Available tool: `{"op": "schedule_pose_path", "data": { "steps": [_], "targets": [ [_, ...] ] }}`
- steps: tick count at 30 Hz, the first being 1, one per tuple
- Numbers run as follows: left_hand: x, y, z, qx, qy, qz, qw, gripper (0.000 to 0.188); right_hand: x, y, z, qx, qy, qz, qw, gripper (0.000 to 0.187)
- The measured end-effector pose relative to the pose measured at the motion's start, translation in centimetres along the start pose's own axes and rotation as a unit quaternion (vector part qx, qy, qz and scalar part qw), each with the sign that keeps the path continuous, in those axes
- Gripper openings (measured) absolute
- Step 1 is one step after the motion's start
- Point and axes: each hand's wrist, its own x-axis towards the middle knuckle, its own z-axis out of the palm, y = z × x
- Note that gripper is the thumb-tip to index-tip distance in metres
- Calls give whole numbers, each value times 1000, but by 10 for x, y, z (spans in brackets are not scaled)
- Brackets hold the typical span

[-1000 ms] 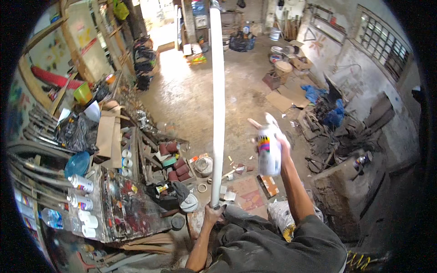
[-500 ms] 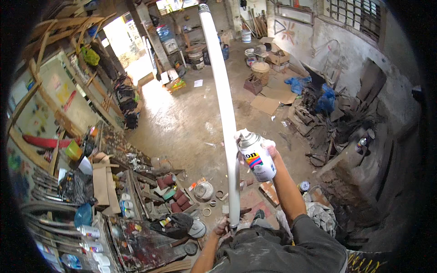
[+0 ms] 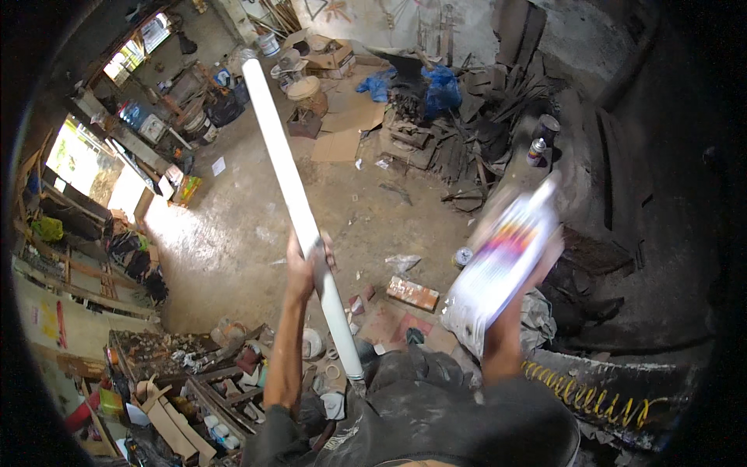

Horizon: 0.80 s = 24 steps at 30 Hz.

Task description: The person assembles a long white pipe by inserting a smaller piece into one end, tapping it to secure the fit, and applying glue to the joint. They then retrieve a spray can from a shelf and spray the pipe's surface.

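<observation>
A long white pole (image 3: 282, 159) slants up and to the left in front of me, its lower end close to my lap. My left hand (image 3: 302, 261) is wrapped round it below the middle. Motion smears my right hand (image 3: 547, 261), which grips a white spray paint can (image 3: 502, 261) with a coloured band. The can is off to the right, apart from the pole. Its top and my right fingers are too blurred to make out in detail.
A brick (image 3: 412, 294) lies on the floor (image 3: 366, 210) ahead of my lap. Dark scrap pieces (image 3: 467, 140) are heaped at the right, near another spray can (image 3: 536, 152). A yellow coiled hose (image 3: 591, 398) hangs at lower right. Cardboard (image 3: 336, 146) and buckets (image 3: 307, 95) stand farther back.
The view has swung to the right. My left hand has gone from the pole's lower end up to its shaft. My right hand has carried the spray paint can away from the pole, rightward.
</observation>
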Motion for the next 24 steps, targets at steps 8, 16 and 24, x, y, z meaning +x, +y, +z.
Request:
{"op": "schedule_pose_path", "data": {
  "steps": [8,16,24],
  "targets": [
    [174,-90,37,10,-47,-42,998,33,-11,-49,-76,-63,225,-66,970,65],
    [312,-126,35,-29,-204,-198,958,43,-31,16,-91,91,147,101,980,59],
    [531,-173,26,231,-282,-90,927,45,102,113,-188,26,295,-78,952,75]
  ]
}}
